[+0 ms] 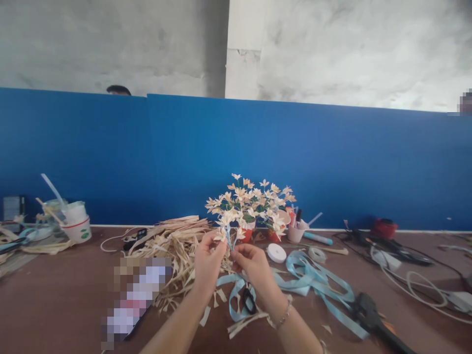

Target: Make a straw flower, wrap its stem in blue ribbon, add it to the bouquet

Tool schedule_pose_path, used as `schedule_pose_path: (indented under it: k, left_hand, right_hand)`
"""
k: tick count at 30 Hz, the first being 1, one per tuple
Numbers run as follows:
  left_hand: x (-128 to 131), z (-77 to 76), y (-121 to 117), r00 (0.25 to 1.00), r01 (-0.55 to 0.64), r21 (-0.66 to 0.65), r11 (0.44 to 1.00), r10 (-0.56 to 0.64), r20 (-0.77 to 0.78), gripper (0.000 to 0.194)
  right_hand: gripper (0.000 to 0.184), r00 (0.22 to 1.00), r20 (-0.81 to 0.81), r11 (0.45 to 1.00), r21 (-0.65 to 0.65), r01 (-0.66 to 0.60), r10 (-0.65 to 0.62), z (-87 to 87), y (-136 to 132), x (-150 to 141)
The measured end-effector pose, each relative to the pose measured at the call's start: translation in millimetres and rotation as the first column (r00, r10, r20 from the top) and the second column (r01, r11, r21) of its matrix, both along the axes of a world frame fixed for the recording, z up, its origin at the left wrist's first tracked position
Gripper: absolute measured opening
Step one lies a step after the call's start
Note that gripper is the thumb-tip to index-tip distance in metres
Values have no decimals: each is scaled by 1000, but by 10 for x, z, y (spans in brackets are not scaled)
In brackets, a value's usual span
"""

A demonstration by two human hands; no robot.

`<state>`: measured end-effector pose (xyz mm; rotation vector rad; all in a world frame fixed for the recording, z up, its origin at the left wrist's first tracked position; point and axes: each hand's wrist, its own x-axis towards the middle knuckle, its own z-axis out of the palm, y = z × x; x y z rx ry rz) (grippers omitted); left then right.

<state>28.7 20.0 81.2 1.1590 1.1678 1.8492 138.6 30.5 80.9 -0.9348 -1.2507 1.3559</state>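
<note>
Between my two hands is a small spray of cream artificial flowers (pixel 229 216) with pale blue wrapped stems. My left hand (pixel 209 255) pinches it on the left, close to a blossom. The fingers of my right hand (pixel 253 265) are closed on the stems lower down, and their tips are partly hidden. Just behind stand more cream flowers (pixel 275 196) with green leaves in small red and white pots (pixel 248 232). Under my hands lie light blue ribbon (pixel 236 305), black-handled scissors (pixel 249 301) and scraps of dried husk.
Dried husk strips (pixel 177 241) are heaped at left, beside a blurred phone (pixel 138 302). At right are loose blue ribbon (pixel 309 275), a white tape roll (pixel 276 252), a black glue gun (pixel 368 314) and cables (pixel 413 285). A paper cup (pixel 77 230) stands far left; a blue partition (pixel 184 157) rises behind.
</note>
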Motion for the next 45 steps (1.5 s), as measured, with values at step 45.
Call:
schedule_pose_path:
  k: [45]
  left_hand:
    - [-220, 46, 76, 739, 533, -134, 835, -383, 553, 11]
  right_hand:
    - [30, 960, 152, 972, -16, -235, 235, 80, 103, 302]
